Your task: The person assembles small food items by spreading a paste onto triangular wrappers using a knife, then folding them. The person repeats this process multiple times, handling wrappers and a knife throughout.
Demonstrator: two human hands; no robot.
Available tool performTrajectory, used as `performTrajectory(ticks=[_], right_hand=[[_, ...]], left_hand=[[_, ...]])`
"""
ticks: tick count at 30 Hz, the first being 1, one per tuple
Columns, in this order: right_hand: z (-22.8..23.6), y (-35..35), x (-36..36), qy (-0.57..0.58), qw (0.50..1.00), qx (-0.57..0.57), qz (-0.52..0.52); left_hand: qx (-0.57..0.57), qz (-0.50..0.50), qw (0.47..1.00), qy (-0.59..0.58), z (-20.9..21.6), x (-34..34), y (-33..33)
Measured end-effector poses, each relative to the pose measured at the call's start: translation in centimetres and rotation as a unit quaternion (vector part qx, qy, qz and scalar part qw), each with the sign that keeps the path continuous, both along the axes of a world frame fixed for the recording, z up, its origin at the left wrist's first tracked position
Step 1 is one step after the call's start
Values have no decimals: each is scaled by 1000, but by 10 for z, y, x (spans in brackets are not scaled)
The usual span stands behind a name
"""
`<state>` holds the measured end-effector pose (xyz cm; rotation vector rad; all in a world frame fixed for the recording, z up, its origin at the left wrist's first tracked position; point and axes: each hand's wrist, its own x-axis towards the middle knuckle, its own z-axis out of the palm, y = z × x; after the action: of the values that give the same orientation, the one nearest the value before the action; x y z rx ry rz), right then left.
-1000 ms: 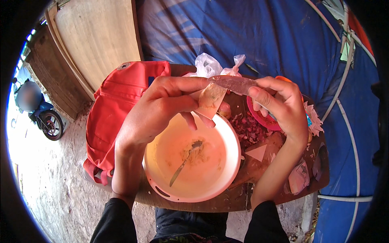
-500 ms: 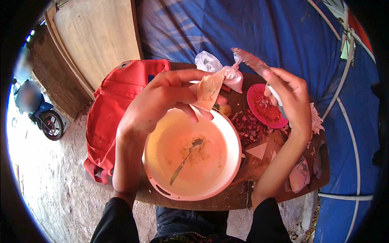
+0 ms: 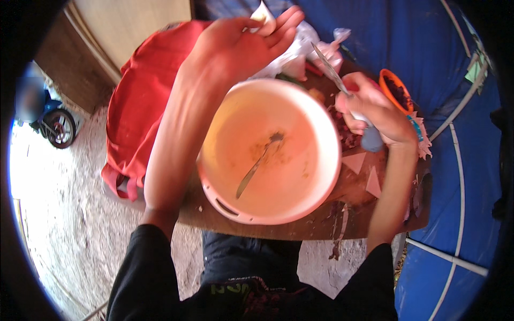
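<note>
My left hand (image 3: 241, 48) is raised over the far rim of a large white basin (image 3: 333, 160). It pinches a pale triangular folded sheet (image 3: 263, 20), partly hidden by the hand, with the other fingers stretched out. To the right of the basin my right hand (image 3: 375, 109) grips a knife by its grey-and-white handle (image 3: 371, 139). The knife's blade (image 3: 330, 68) points up and to the left. A metal spoon (image 3: 252, 172) lies inside the basin among smeared brownish bits. Two pale triangular sheets (image 3: 354, 162) rest on the board or table right of the basin.
A red bag (image 3: 142, 107) lies left of the basin. Beyond it are crumpled plastic bags (image 3: 295, 56). An orange-rimmed bowl (image 3: 386, 80) with dark contents sits behind my right hand. Blue sheeting (image 3: 439, 203) with pale pipes borders the right; a motorbike (image 3: 58, 125) stands far left.
My left hand has moved away from above the basin toward the far side, with the folded sheet. My right hand still grips the knife. The whole view has shifted.
</note>
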<state>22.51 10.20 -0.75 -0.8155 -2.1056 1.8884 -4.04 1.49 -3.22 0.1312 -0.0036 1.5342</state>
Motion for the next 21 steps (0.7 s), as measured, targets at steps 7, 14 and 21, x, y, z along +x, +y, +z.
performTrajectory(ticks=[7, 14, 21], right_hand=[[24, -31, -3, -271, 909, 229, 217], [-27, -44, -22, -271, 829, 397, 285], [-32, -48, -38, -352, 800, 372, 312]], left_hand=[[4, 125, 963, 240, 13, 9, -2], [62, 93, 926, 361, 17, 19, -1], [82, 76, 895, 432, 20, 27, -4]])
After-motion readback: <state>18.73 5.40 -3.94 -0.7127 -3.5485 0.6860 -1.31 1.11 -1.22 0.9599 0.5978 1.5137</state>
